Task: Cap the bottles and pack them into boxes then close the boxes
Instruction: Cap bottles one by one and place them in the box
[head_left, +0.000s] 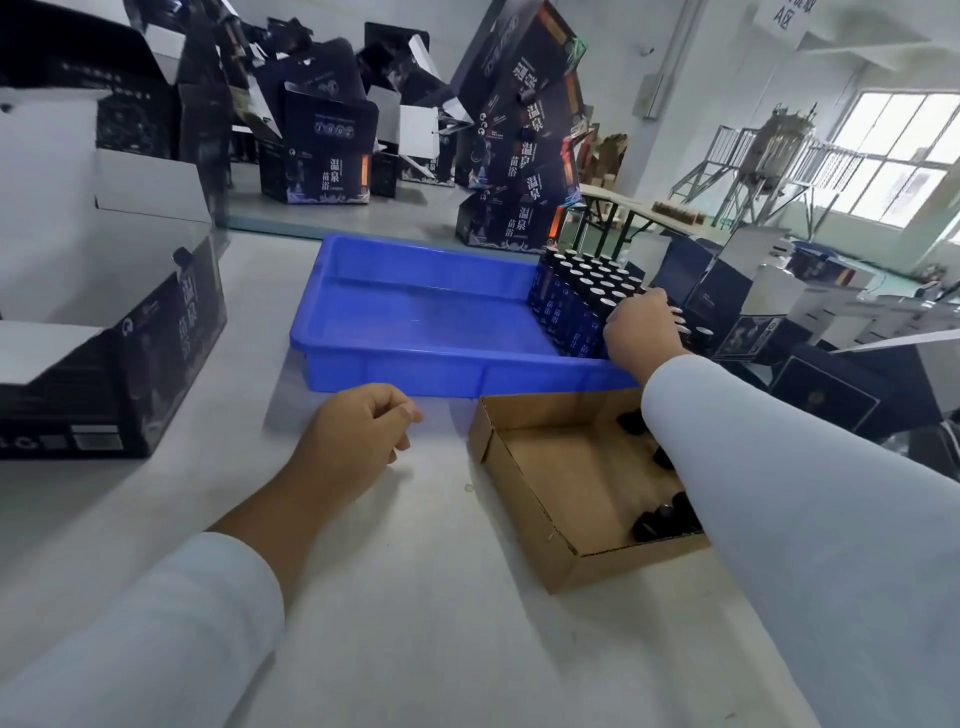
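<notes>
We work at a pale, matte bench (156, 519). Toward its far edge sits a glossy blue plastic tray (415, 332), with dark cylindrical bottles (576, 296) packed upright in its right corner. Our right hand (641, 327) rests on their tops; whether its fingers grip one we cannot tell. Knocking neighbours over looks likely when lifting from so tight a cluster. A shallow corrugated cardboard box (530, 467) near the right edge holds black caps (660, 519). Our left hand (353, 441) hovers, fingers loosely curled, empty.

Long white sleeves (810, 499) (perhaps pale blue)
</notes>
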